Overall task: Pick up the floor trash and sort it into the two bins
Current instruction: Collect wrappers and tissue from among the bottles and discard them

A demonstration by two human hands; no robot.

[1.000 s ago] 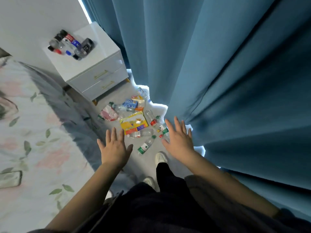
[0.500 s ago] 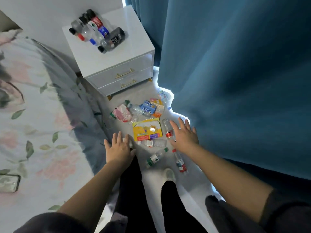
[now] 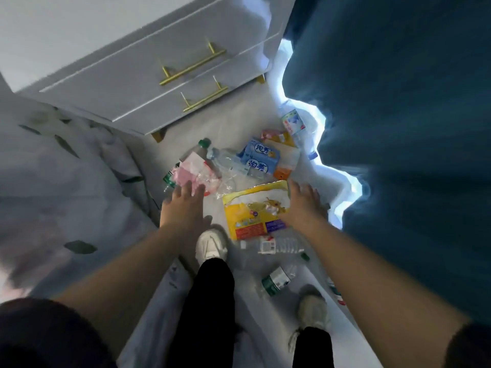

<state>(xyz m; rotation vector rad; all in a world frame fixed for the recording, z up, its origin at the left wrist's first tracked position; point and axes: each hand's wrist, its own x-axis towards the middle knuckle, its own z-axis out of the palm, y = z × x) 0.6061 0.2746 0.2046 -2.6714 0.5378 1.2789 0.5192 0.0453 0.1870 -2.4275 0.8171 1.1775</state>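
A pile of trash lies on the pale floor between a nightstand and a curtain. A yellow snack bag (image 3: 253, 211) lies in the middle. Behind it are a blue carton (image 3: 260, 156), a clear bottle (image 3: 228, 162), a pink wrapper (image 3: 196, 176) and an orange packet (image 3: 283, 173). Nearer me lie a clear bottle with a white label (image 3: 276, 247) and a green-labelled bottle (image 3: 276, 281). My left hand (image 3: 183, 208) hovers open at the pink wrapper's near edge. My right hand (image 3: 303, 205) is spread over the yellow bag's right edge; a grip cannot be made out. No bins are in view.
A white nightstand (image 3: 148, 75) with gold handles stands just behind the pile. A dark blue curtain (image 3: 398, 128) hangs along the right, with a bottle (image 3: 293, 123) at its hem. Floral bedding (image 3: 53, 181) fills the left. My white shoes (image 3: 211, 245) stand among the bottles.
I have bent down and moved closer, so the pile and nightstand look much larger. Both hands have reached forward, the left to the pink wrapper, the right to the yellow bag.
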